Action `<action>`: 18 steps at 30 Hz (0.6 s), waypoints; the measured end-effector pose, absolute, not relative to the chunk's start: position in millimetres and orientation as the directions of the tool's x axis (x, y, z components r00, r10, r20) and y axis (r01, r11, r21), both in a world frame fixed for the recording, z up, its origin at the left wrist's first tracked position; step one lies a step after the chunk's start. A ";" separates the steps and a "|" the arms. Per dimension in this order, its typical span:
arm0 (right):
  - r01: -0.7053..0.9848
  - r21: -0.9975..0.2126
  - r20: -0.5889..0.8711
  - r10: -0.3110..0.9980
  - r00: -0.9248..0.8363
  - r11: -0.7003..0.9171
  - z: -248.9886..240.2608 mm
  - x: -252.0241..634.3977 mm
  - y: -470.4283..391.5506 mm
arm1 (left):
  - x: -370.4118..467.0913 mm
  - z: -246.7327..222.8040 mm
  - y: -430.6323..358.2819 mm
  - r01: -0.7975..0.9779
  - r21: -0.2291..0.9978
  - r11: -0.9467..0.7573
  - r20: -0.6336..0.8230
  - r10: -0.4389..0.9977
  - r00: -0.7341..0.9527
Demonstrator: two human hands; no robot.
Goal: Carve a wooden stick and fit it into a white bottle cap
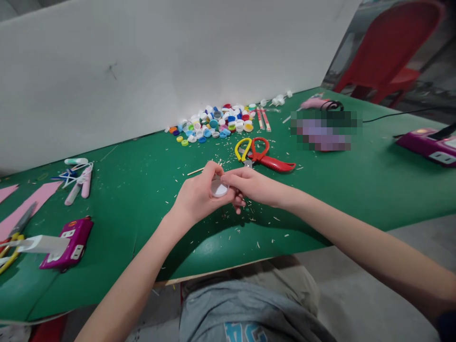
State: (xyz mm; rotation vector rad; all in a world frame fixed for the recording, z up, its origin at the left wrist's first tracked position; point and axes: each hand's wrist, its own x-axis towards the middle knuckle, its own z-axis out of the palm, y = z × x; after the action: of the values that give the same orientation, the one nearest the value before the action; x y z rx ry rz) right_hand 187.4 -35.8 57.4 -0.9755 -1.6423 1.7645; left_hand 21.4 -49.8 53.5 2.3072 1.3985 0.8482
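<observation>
Near the front of the green table, my left hand [199, 192] is closed around a round white bottle cap [219, 188]. My right hand [245, 184] meets it from the right, thumb and finger pinched together at the cap's upper edge. Whether something small sits in that pinch is hidden. Just beyond the hands lie scissors [248, 151] with one yellow and one red handle, beside a red-handled cutter [280, 164]. A thin wooden stick [195, 171] rests behind my left hand, and wood slivers are scattered around.
A heap of colourful bottle caps [217, 122] lies against the white wall [160, 57]. Purple power strips [73, 244] stand at left and right. A pink glue gun [315, 102] with a black cord is at the back right. Pink sheets [32, 209] lie on the left.
</observation>
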 end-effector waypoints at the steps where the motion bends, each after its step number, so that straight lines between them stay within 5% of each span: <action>1: 0.108 -0.989 -0.146 0.792 -0.593 -0.102 58.6 187.9 -36.1 | 22.7 53.8 -50.7 0.693 0.543 -0.474 0.325 0.880 0.347; 18: 0.138 -0.990 -0.108 0.772 -0.626 -0.027 63.6 192.1 -37.7 | 31.7 46.3 -55.9 0.645 0.572 -0.507 0.424 0.856 0.296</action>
State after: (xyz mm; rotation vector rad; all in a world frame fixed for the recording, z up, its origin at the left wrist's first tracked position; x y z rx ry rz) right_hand 192.1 -37.7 63.6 -0.9519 -1.7660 1.6990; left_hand 31.7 -55.9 46.3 2.2765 1.3636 1.0260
